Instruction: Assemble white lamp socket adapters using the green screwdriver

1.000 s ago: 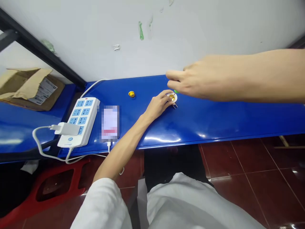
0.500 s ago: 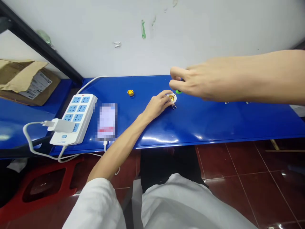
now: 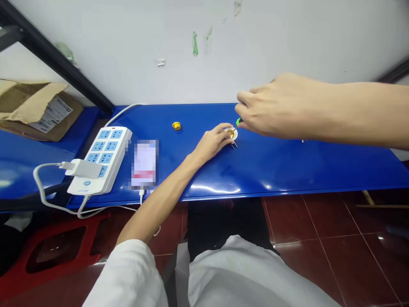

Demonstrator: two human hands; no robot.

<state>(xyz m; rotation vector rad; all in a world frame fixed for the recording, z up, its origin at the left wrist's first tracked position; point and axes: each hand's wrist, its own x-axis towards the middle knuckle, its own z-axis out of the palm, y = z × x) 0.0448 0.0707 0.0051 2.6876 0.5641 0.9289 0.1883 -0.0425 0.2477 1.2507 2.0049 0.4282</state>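
My left hand (image 3: 212, 144) rests on the blue tabletop, its fingers closed around a small white round lamp socket (image 3: 235, 135). The socket has a gold-coloured inside, and two metal plug pins stick out at its near side. My right hand (image 3: 260, 111) is closed on a screwdriver (image 3: 239, 123) with a green and dark handle, mostly hidden by the fingers. Its thin shaft slants down into the socket's opening; where the tip sits cannot be made out. A loose gold-coloured threaded metal shell (image 3: 177, 126) lies on the table, left of my left hand.
A white power strip (image 3: 110, 149) with a charger plugged in stands at the left, beside a blurred phone (image 3: 144, 164) on a cable. An open cardboard box (image 3: 35, 111) is farther left. Behind the blue table (image 3: 287, 170) rises a pale wall. Small metal pieces (image 3: 303, 140) show under my right forearm.
My right hand has turned at the wrist and shifted slightly right with the screwdriver. The left hand keeps its hold on the socket. The whole view has shifted a little.
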